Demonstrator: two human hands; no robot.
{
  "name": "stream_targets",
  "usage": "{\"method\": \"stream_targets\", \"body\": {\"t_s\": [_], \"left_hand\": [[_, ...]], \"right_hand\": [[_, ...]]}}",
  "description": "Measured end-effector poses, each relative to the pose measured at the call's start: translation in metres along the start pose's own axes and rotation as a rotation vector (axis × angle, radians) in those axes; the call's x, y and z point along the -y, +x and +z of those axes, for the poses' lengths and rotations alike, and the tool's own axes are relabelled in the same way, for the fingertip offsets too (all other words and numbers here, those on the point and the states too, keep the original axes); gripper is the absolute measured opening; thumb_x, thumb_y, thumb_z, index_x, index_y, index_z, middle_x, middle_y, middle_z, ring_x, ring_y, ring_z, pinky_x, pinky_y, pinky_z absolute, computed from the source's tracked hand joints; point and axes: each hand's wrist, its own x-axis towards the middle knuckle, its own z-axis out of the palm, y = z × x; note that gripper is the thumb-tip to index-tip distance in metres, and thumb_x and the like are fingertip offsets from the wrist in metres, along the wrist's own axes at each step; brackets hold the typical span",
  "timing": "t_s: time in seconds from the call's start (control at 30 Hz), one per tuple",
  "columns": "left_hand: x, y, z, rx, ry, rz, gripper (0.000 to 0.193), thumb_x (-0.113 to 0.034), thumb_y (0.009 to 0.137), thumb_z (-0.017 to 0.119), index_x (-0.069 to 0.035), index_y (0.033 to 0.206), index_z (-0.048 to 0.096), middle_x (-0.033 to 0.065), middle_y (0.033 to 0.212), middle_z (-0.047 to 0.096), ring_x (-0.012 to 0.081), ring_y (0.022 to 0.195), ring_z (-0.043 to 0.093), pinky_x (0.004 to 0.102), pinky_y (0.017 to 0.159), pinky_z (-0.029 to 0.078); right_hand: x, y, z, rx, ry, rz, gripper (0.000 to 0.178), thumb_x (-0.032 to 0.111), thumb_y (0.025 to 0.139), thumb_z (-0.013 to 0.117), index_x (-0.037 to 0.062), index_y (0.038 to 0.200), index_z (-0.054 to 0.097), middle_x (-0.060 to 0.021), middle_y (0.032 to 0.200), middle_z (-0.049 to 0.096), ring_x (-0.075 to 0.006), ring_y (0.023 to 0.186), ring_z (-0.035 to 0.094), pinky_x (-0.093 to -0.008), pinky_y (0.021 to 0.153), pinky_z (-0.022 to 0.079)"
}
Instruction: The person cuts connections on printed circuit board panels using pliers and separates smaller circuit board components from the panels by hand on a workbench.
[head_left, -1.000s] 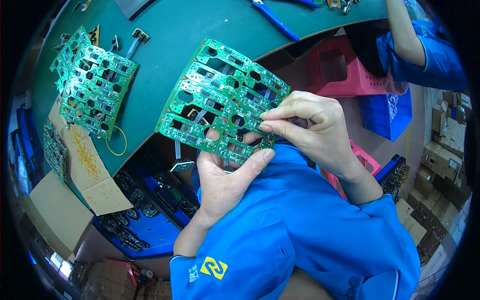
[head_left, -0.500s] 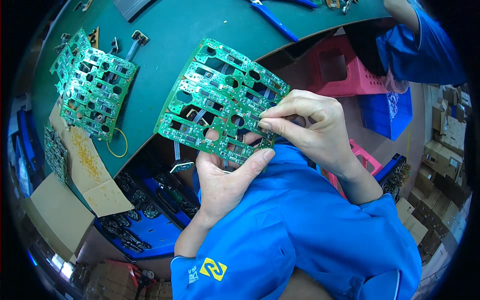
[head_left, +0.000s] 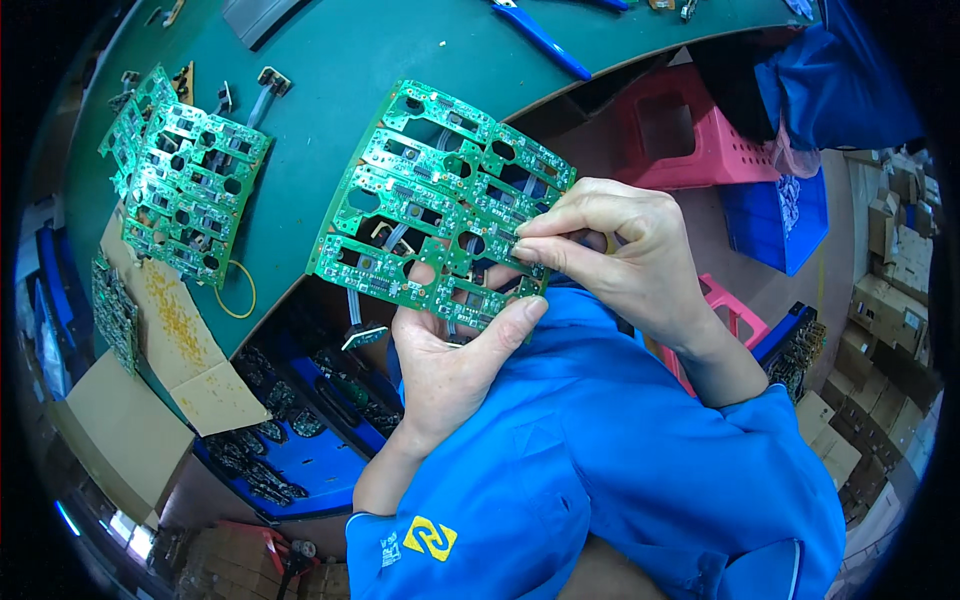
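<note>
A green circuit board panel (head_left: 400,160) with cut-out holes and small parts is held tilted in front of me, over the bench edge. My left hand (head_left: 445,370) grips its near edge, thumb on top and fingers underneath. My right hand (head_left: 635,250) is at the panel's right side, thumb and forefinger pinched against the surface. Whatever lies between those fingertips is too small or hidden to name. Grey ribbon cables show through the holes, and one small board (head_left: 364,337) dangles on a cable below the left corner.
On the green bench (head_left: 350,50) lie more circuit board panels (head_left: 185,215), a yellow band (head_left: 245,310) and a blue-handled tool (head_left: 545,42). Cardboard (head_left: 215,395) with yellow bits sits left, above a blue tray (head_left: 325,478) of dark parts. Right are a pink stool (head_left: 655,165) and blue bin (head_left: 755,225).
Both hands and the panel keep nearly the same pose, with only a slight shift in view. The other person's bare forearm at the upper right has gone from sight; the blue sleeve remains.
</note>
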Motion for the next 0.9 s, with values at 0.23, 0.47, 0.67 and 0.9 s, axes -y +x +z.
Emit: {"method": "stream_targets", "body": {"t_s": [0.23, 0.47, 0.67, 0.9], "left_hand": [[-0.0002, -0.0001, 0.0020, -0.021, -0.006, 0.005, 0.042, 0.008, 0.079, 0.076, -0.002, 0.117, 0.060, 0.0068, 0.102, 0.071, 0.0101, 0.078, 0.067, 0.0178, 0.066, 0.054], [-0.0006, 0.0008, 0.0026, -0.021, -0.014, -0.011, 0.043, 0.008, 0.079, 0.076, -0.002, 0.118, 0.060, 0.0070, 0.102, 0.071, 0.0109, 0.079, 0.068, 0.0181, 0.066, 0.054], [0.0009, 0.0015, -0.0001, -0.005, -0.034, -0.014, 0.045, 0.008, 0.079, 0.076, -0.002, 0.119, 0.059, 0.0073, 0.102, 0.070, 0.0117, 0.081, 0.068, 0.0187, 0.067, 0.055], [-0.0010, 0.0009, 0.0033, -0.007, -0.014, -0.013, 0.049, 0.010, 0.079, 0.075, -0.003, 0.122, 0.056, 0.0077, 0.104, 0.070, 0.0118, 0.082, 0.068, 0.0189, 0.068, 0.055]], "right_hand": [[-0.0049, -0.0014, 0.0015, -0.002, -0.014, -0.051, 0.013, -0.002, 0.078, 0.078, 0.0021, 0.091, 0.077, -0.0046, 0.082, 0.068, -0.0041, 0.058, 0.045, -0.0175, 0.050, 0.030], [-0.0063, -0.0015, -0.0005, -0.007, -0.014, -0.059, 0.013, -0.002, 0.079, 0.077, 0.0017, 0.091, 0.077, -0.0052, 0.082, 0.068, -0.0048, 0.059, 0.047, -0.0174, 0.051, 0.033], [-0.0081, -0.0012, -0.0036, 0.027, 0.014, -0.049, 0.014, -0.003, 0.078, 0.077, 0.0010, 0.092, 0.077, -0.0059, 0.083, 0.069, -0.0058, 0.060, 0.049, -0.0174, 0.052, 0.035], [-0.0042, -0.0008, -0.0040, 0.023, 0.010, -0.028, 0.015, -0.003, 0.078, 0.077, 0.0006, 0.092, 0.077, -0.0064, 0.083, 0.069, -0.0063, 0.060, 0.050, -0.0176, 0.052, 0.036]]}}
